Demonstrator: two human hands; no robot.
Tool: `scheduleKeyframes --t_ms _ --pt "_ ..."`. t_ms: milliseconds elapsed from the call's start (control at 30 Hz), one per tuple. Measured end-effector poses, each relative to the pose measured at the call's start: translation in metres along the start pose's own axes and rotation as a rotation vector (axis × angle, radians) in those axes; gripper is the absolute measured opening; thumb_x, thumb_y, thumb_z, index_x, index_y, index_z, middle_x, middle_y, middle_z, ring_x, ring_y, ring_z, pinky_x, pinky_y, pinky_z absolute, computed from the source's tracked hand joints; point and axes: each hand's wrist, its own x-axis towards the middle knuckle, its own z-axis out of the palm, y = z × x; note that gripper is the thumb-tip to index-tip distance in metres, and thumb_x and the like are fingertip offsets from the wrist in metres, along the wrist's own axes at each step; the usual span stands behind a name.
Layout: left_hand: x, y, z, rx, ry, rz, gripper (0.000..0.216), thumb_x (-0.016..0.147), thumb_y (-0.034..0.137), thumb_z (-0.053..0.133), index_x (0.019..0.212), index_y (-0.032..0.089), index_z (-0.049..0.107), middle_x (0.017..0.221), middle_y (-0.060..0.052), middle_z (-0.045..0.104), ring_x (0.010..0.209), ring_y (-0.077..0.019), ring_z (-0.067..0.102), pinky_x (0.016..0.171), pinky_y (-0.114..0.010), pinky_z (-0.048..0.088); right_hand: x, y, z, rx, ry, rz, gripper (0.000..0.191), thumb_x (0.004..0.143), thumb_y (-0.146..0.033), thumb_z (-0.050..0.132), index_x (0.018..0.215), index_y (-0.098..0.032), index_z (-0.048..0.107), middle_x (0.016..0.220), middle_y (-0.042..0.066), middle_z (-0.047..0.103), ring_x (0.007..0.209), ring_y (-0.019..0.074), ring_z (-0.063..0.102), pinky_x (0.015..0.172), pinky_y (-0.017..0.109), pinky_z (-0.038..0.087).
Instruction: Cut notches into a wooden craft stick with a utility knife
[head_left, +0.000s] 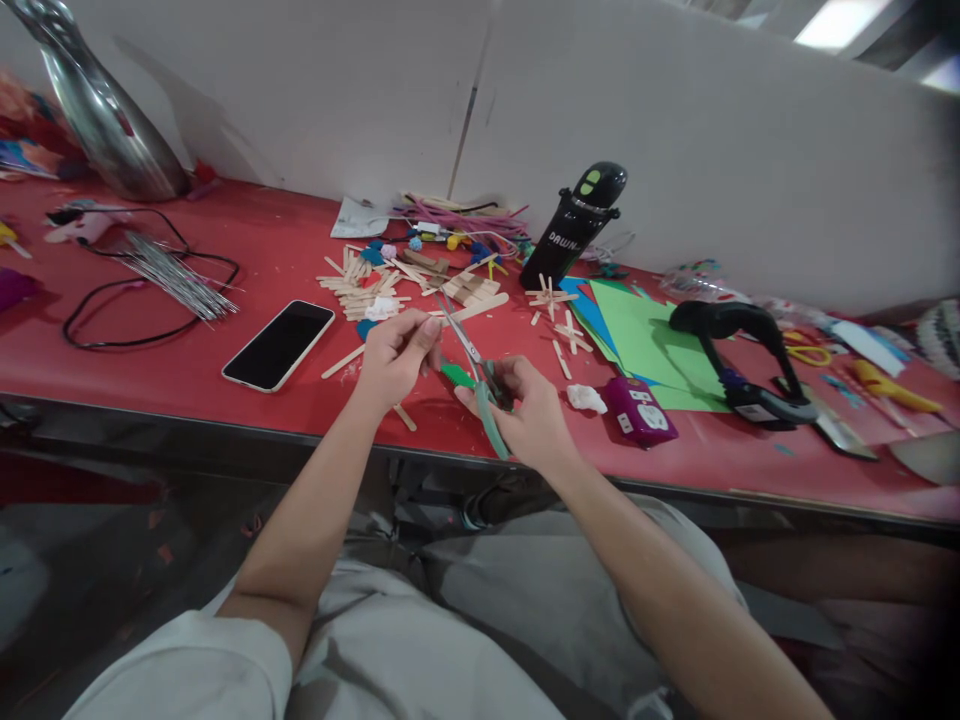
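Observation:
In my right hand (521,405) is a pair of scissors (466,342) with pale green handles, its blades pointing up and away towards the loose sticks. My left hand (397,355) is closed in a pinch just left of the blades; what its fingertips hold is too small to make out. Between the two hands shows a bright green piece (456,375), close to the scissors' pivot; whether a hand touches it I cannot tell. Beyond my left hand lies a pile of wooden craft sticks (364,285). Some sticks form a star shape (551,297) farther right.
A phone (279,345) lies left of my hands, near thin metal wires (176,275). A black bottle (574,225) stands against the wall. To the right are green paper sheets (645,340), a purple packet (640,411), crumpled white tissue (586,399) and a black headband-like device (742,360).

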Motion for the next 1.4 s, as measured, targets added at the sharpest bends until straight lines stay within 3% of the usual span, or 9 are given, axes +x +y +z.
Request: scheduleKeyframes --t_ms 267,467,667,1167,1400 --pt "0.001 0.003 -0.003 0.052 -0.025 0.02 0.06 0.107 0.07 0.071 0.069 0.023 0.064 0.053 0.002 0.063 0.045 -0.0103 0.052 0.045 -0.026 0.04 0.004 0.001 -0.006 -0.166 -0.085 -0.071 0.05 0.086 -0.072 0.078 0.076 -0.026 0.059 0.071 0.004 0.067 0.067 0.0203 0.056 0.067 0.035 0.047" --pt "0.001 0.005 -0.003 0.072 -0.038 0.033 0.061 0.106 0.07 0.071 0.068 0.023 0.064 0.053 0.002 0.061 0.045 -0.0105 0.05 0.048 -0.027 0.042 0.008 0.004 -0.008 -0.29 -0.08 -0.06 0.03 0.08 -0.05 0.074 0.078 -0.029 0.053 0.071 0.005 0.068 0.063 0.0215 0.055 0.064 0.034 0.039" --pt "0.0 0.004 -0.002 0.047 -0.025 0.039 0.06 0.107 0.068 0.072 0.068 0.023 0.066 0.052 0.002 0.062 0.044 -0.0099 0.05 0.045 -0.026 0.039 0.008 0.0 -0.005 -0.32 -0.081 -0.079 0.033 0.076 -0.045 0.073 0.073 -0.03 0.044 0.066 0.002 0.064 0.06 0.0194 0.049 0.063 0.034 0.037" --pt "-0.001 0.004 -0.003 -0.001 -0.014 0.047 0.058 0.107 0.069 0.071 0.073 0.023 0.068 0.051 0.003 0.061 0.041 -0.0088 0.049 0.041 -0.025 0.035 0.009 0.001 -0.004 -0.28 -0.085 -0.116 0.034 0.079 -0.05 0.071 0.074 -0.03 0.044 0.065 0.002 0.059 0.061 0.0192 0.051 0.064 0.034 0.041" --pt "0.0 0.008 -0.004 0.036 -0.048 0.095 0.057 0.106 0.061 0.077 0.067 0.021 0.065 0.051 0.004 0.059 0.044 -0.0078 0.049 0.046 -0.023 0.037 0.009 -0.009 -0.007 -0.226 -0.13 -0.056 0.05 0.078 -0.07 0.078 0.084 -0.029 0.048 0.071 0.0 0.059 0.064 0.0189 0.05 0.061 0.033 0.042"
